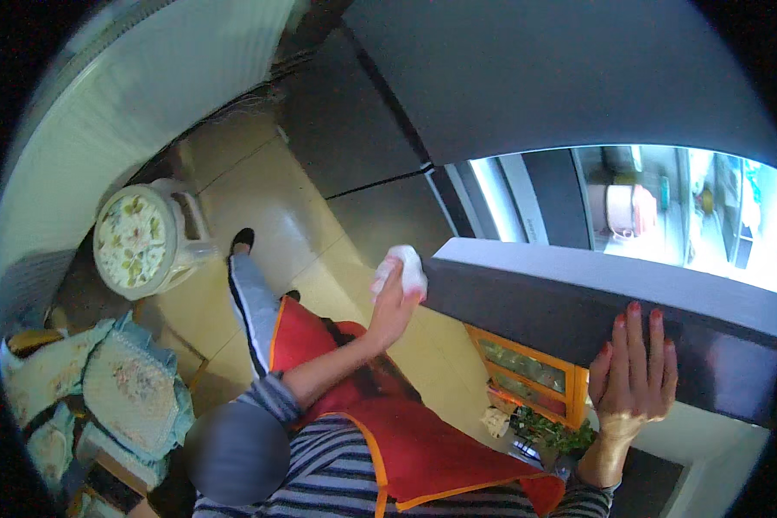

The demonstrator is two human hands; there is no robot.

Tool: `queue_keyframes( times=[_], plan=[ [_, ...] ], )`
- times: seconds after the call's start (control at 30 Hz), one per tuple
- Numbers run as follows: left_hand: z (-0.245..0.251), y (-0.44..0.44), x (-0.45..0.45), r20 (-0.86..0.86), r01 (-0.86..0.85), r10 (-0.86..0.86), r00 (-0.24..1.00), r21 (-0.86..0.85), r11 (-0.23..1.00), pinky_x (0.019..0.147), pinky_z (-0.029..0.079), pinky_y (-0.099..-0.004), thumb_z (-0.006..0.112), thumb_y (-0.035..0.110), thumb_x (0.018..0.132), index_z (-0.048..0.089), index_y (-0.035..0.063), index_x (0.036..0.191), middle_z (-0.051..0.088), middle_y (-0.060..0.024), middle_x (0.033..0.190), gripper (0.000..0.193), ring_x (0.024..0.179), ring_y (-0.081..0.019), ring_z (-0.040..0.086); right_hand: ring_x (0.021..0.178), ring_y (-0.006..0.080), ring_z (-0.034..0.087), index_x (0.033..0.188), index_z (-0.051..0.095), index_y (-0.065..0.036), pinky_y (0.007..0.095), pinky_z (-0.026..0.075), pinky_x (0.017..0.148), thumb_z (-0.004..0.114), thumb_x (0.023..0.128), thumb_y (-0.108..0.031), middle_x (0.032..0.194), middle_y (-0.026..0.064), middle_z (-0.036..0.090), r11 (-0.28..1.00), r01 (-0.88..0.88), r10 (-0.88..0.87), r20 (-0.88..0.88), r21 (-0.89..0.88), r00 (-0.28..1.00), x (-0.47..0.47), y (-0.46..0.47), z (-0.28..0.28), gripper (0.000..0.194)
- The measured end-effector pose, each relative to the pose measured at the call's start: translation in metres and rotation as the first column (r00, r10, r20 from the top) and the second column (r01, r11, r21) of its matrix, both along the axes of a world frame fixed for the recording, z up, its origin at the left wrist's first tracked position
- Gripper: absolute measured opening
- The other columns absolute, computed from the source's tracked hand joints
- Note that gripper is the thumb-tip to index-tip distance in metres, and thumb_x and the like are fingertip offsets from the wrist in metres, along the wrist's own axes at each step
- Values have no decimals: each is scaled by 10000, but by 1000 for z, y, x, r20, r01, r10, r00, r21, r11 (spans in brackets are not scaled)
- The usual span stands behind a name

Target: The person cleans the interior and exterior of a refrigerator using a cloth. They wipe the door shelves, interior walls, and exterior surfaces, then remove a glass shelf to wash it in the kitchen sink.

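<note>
My left hand (pixel 392 307) holds a bunched white cloth (pixel 401 265) with pinkish patches. The cloth is beside the near lower corner of an open refrigerator door (pixel 524 301), which has a dark face and a pale inner edge. Whether cloth and door touch cannot be told. My right hand (pixel 636 372) lies on the dark door face, palm towards it and fingers extended a little apart, with nothing in its grasp. Behind the door, the lit refrigerator interior (pixel 673 213) shows shelves and a pink-and-white container (pixel 628 208).
A round stool (pixel 133 241) with a floral top stands left on the tiled floor (pixel 278 194). Cushioned chairs (pixel 129 382) with floral covers are lower left. An orange-framed glass cabinet (pixel 531 375) and a leafy plant (pixel 550 430) sit below the door.
</note>
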State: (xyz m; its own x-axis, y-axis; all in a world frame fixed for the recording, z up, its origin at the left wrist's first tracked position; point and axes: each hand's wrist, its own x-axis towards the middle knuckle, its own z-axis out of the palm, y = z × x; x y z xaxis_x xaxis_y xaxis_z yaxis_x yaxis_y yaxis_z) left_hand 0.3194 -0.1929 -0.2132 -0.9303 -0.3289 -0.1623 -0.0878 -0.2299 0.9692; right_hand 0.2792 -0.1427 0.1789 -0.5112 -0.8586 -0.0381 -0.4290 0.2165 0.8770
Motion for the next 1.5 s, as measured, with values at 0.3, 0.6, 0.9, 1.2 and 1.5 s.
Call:
queue_keyframes(
  times=[0.3, 0.6, 0.9, 1.2, 1.5],
  plan=[
    [-48, 12, -23, 208, -110, -17, 978, 582, 805, 919, 388, -327, 464, 186, 918, 375, -2, 1276, 444, -106, 1125, 414, 1061, -225, 455, 1102, 221, 623, 953, 737, -124, 359, 379, 996, 487, 867, -217, 1092, 9, 699, 1000, 19, -19, -20, -9, 1000, 8, -2, -1, 281],
    [88, 7, 9, -16, 118, -117, 993, 201, 972, 1127, 187, -349, 528, 179, 902, 180, -46, 1449, 285, -196, 1463, 686, 1377, -300, 245, 1097, 234, 625, 937, 734, -94, 367, 382, 1009, 419, 895, -224, 1096, 44, 695, 995, -69, 68, -25, -66, 997, 2, -2, -7, 344],
    [199, -23, -34, -709, 124, -278, 649, -261, 957, 1129, 186, -480, 566, 201, 811, 397, -49, 1351, 318, -219, 1456, 619, 1396, -376, 237, 993, 279, 671, 946, 671, -26, 392, 457, 947, 268, 989, -279, 1037, 165, 690, 966, -39, 77, 142, -254, 987, -5, -4, 2, 478],
    [161, -25, -31, -668, 15, -204, 716, -276, 961, 1094, 269, -483, 608, 164, 780, 445, -22, 1311, 384, -217, 1394, 586, 1339, -373, 322, 948, 265, 685, 890, 679, -47, 383, 462, 937, 286, 984, -301, 1025, 158, 693, 969, -147, 165, 75, -199, 983, -13, -5, 1, 477],
    [157, -66, -54, -656, -20, -216, 723, -333, 943, 1010, 365, -472, 646, 144, 682, 518, -10, 1236, 452, -179, 1326, 589, 1262, -341, 421, 961, 228, 680, 879, 693, -71, 363, 429, 969, 300, 956, -291, 998, 126, 706, 974, -119, 132, 56, -192, 990, -16, -4, 0, 456]
  ],
)
